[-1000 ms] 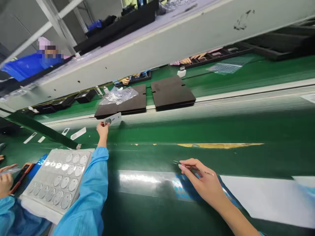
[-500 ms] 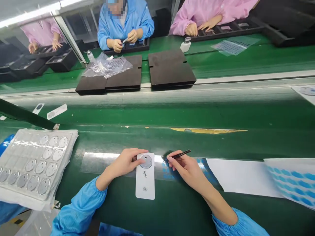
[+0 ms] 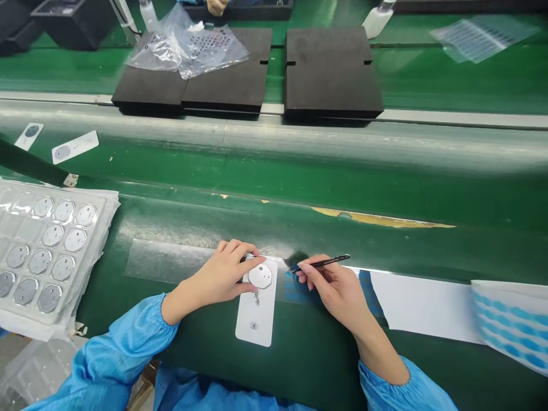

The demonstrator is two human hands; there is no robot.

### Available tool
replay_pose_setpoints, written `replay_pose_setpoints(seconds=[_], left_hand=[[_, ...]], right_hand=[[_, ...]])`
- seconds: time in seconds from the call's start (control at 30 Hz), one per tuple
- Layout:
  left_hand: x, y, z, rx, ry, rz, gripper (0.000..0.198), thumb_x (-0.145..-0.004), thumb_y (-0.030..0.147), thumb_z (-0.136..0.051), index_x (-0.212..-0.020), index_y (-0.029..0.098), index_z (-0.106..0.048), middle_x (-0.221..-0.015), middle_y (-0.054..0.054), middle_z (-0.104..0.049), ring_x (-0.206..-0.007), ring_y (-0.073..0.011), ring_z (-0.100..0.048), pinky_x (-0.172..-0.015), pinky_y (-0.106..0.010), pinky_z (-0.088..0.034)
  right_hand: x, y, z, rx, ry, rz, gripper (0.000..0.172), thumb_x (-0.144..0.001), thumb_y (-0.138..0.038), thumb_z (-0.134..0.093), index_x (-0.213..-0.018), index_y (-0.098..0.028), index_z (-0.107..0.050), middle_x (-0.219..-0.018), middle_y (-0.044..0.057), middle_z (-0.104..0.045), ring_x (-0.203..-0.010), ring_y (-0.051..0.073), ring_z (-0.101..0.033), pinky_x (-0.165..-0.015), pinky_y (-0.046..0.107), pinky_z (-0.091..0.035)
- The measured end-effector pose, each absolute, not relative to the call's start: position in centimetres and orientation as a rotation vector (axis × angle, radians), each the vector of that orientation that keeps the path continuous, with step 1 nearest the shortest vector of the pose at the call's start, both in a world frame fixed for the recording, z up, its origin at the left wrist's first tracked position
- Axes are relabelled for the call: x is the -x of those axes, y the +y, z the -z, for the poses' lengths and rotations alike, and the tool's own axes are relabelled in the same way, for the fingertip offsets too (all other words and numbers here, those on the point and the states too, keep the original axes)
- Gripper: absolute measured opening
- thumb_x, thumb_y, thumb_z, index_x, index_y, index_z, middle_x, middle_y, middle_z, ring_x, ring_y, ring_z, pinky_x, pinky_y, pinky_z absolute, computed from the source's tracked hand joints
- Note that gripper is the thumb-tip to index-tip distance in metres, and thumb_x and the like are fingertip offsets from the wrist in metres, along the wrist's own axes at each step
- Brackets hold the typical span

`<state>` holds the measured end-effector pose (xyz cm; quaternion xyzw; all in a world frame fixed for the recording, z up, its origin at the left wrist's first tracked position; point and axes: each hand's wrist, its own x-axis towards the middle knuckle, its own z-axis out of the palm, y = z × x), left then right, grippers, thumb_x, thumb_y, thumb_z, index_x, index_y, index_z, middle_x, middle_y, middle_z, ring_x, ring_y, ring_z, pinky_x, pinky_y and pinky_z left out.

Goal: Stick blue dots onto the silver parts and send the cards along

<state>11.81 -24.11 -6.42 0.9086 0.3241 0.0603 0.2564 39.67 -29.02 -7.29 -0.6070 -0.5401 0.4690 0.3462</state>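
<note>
A white oblong card (image 3: 257, 308) with an octagonal silver disc near its top lies on the green table in front of me. My left hand (image 3: 222, 277) rests on the card's upper left edge, fingers curled and pressing it down. My right hand (image 3: 331, 288) pinches thin black tweezers (image 3: 321, 263), whose tip points left toward small blue stickers (image 3: 295, 288) on a clear film just right of the card. Both sleeves are blue.
A clear blister tray (image 3: 45, 251) of several silver discs sits at the left. White sheets with blue stickers (image 3: 509, 319) lie to the right. Two more white cards (image 3: 72, 146) lie on the green conveyor belt (image 3: 299, 171). Black foam pads (image 3: 331, 74) and a plastic bag (image 3: 188, 45) sit beyond it.
My left hand reached out to the belt, brought a white card back and laid it in front of me. The camera tilted down. My right hand's tweezers now point toward the blue stickers.
</note>
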Motion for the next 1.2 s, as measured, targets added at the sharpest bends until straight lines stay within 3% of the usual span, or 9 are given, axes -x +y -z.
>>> replay_pose_setpoints(seconds=[0.17, 0.4, 0.77, 1.2], left_hand=[[-11.8, -24.3, 6.6, -2.482, 0.875, -0.169, 0.056, -0.093, 0.042, -0.075, -0.142, 0.023, -0.054, -0.136, -0.012, -0.055, -0.12, -0.0295, -0.049, -0.098, -0.045, -0.041], [-11.9, -24.3, 6.5, -2.488, 0.886, -0.17, 0.055, -0.094, 0.042, -0.075, -0.141, 0.024, -0.054, -0.138, -0.011, -0.054, -0.121, -0.0297, -0.05, -0.096, -0.044, -0.04], [-12.1, -24.3, 6.6, -2.508, 0.883, -0.122, 0.054, -0.1, 0.045, -0.066, -0.145, 0.02, -0.053, -0.14, -0.012, -0.053, -0.127, -0.0306, -0.046, -0.101, -0.045, -0.038], [-12.1, -24.2, 6.3, -2.532, 0.862, -0.175, 0.052, -0.095, 0.043, -0.072, -0.14, 0.019, -0.058, -0.138, -0.014, -0.058, -0.125, -0.0321, -0.048, -0.098, -0.047, -0.041]], right_hand=[[-38.5, -29.2, 6.8, 1.527, -1.21, -1.271, 0.03, -0.096, -0.05, -0.068, -0.091, -0.02, -0.071, -0.07, 0.004, -0.072, -0.056, 0.016, -0.064, -0.055, 0.03, -0.056], [-35.6, -28.2, 6.5, 1.568, -1.113, -1.511, 0.041, -0.092, -0.057, -0.07, -0.089, -0.017, -0.07, -0.068, 0.006, -0.074, -0.048, 0.015, -0.062, -0.049, 0.028, -0.054], [-35.2, -28.6, 6.4, 1.604, -1.113, -1.442, 0.037, -0.092, -0.054, -0.072, -0.092, -0.017, -0.071, -0.069, 0.005, -0.075, -0.048, 0.014, -0.063, -0.048, 0.028, -0.055], [-35.2, -28.9, 6.4, 1.633, -1.122, -1.38, 0.028, -0.094, -0.047, -0.073, -0.09, -0.019, -0.074, -0.071, 0.004, -0.077, -0.05, 0.014, -0.066, -0.049, 0.026, -0.055]])
